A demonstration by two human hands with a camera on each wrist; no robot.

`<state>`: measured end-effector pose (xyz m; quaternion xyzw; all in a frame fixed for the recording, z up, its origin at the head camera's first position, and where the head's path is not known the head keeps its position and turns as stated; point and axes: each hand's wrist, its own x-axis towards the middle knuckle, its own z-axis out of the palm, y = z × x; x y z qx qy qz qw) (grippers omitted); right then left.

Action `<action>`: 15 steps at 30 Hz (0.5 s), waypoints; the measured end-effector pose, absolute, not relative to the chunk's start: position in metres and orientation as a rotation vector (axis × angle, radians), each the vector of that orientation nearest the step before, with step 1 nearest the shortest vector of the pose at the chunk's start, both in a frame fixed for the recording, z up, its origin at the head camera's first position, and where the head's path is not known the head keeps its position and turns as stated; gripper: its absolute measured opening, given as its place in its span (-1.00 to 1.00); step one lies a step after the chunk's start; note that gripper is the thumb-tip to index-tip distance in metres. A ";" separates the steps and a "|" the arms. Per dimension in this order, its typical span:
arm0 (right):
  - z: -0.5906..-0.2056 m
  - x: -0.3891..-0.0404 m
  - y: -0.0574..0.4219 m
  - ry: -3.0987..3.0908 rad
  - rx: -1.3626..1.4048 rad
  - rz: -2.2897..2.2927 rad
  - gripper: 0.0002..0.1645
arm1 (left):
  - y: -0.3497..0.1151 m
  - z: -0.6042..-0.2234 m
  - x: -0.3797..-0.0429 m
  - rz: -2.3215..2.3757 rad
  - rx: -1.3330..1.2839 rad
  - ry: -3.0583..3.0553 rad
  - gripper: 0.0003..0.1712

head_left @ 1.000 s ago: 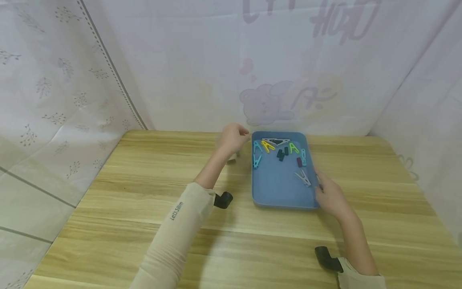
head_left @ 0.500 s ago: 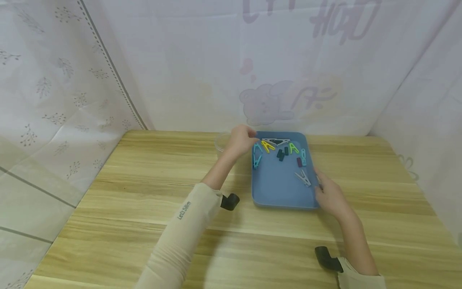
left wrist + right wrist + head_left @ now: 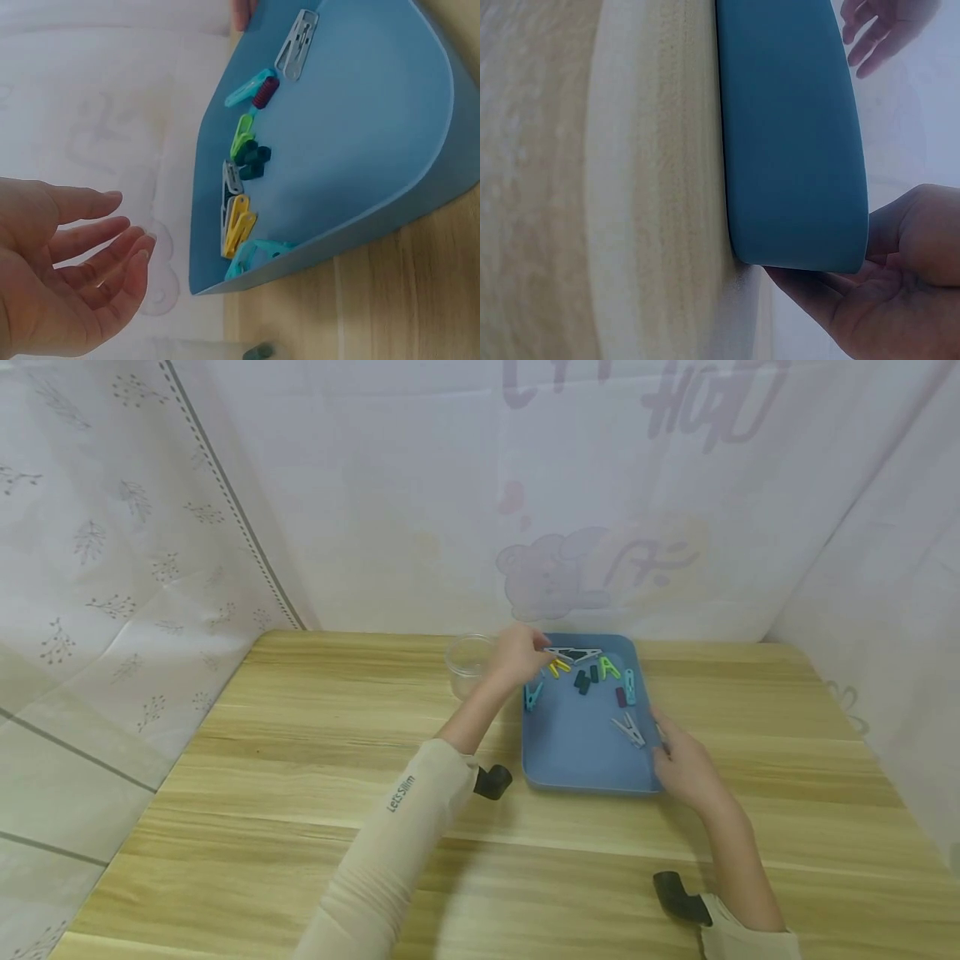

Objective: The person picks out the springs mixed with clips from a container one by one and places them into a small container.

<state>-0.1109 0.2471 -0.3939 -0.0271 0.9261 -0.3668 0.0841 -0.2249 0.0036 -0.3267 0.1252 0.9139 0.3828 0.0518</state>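
Note:
My left hand [image 3: 517,653] hovers over the back left corner of the blue tray [image 3: 577,752], its fingers loosely bent and holding nothing in the left wrist view. Below it, partly covered in the head view, lie a yellow clothespin [image 3: 238,229] and teal clothespins [image 3: 533,695]. My right hand [image 3: 900,277] grips the tray's right side, thumb at the rim and fingers around the outer wall. Also inside the tray are grey clothespins [image 3: 298,43], a lime clothespin [image 3: 609,667], a turquoise clothespin [image 3: 630,687], several short dark green pieces [image 3: 253,156] and a ribbed maroon piece [image 3: 265,93].
Just left of the tray stands a clear round container [image 3: 459,681], partly behind my left forearm. A dark green piece [image 3: 259,351] shows near the bottom of the left wrist view. The wooden table [image 3: 300,777] meets a printed curtain [image 3: 390,527] at the back.
My left hand has moved right, from beside the tray to over its back left corner, uncovering the clear container. My right hand and the tray have stayed put.

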 end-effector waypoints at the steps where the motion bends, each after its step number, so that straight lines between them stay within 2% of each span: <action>1: -0.394 -0.111 0.247 2.762 -0.082 -1.097 -0.25 | 0.005 -0.328 -0.225 1.154 0.384 2.785 -0.67; 15: -0.394 -0.110 0.248 2.781 -0.103 -1.098 -0.26 | 0.014 -0.335 -0.226 1.157 0.447 2.776 -0.68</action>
